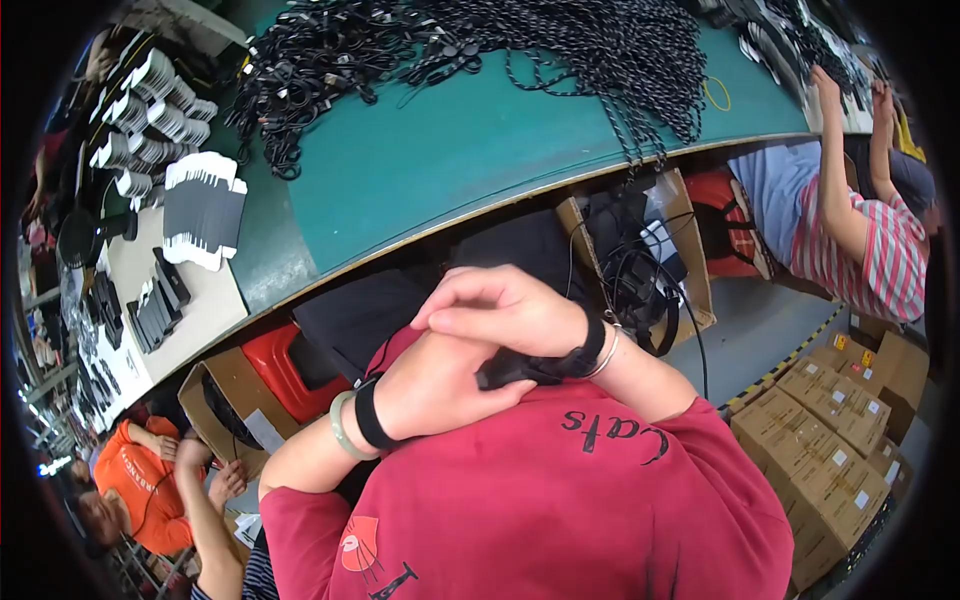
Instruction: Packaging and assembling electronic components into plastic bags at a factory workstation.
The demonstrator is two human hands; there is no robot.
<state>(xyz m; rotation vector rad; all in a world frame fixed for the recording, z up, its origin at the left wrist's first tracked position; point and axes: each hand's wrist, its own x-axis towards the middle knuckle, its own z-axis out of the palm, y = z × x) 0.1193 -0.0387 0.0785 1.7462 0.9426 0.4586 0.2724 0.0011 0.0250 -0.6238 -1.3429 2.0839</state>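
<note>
In front of my red shirt, my two hands cross close together. My left hand (440,382), with a pale green bangle (345,428) and a black band on its wrist, is closed around a dark piece (508,372) at the black wristband (588,352) on my right wrist. Its thumb lies along the lower side; its other fingers are hidden under my right hand. Over the left hand rests my right hand (510,312), its thumb and forefinger loosely bent with a gap between them and nothing visible in it. A silver bracelet (608,352) circles the right wrist.
A green table (420,160) holds heaps of black cables (330,60) and braided black-white cords (610,50). White-and-black flat pieces (203,210) stand at left. Below are red stools (275,375), an open carton of cables (700,295) and stacked cartons (810,440). People sit on both sides.
</note>
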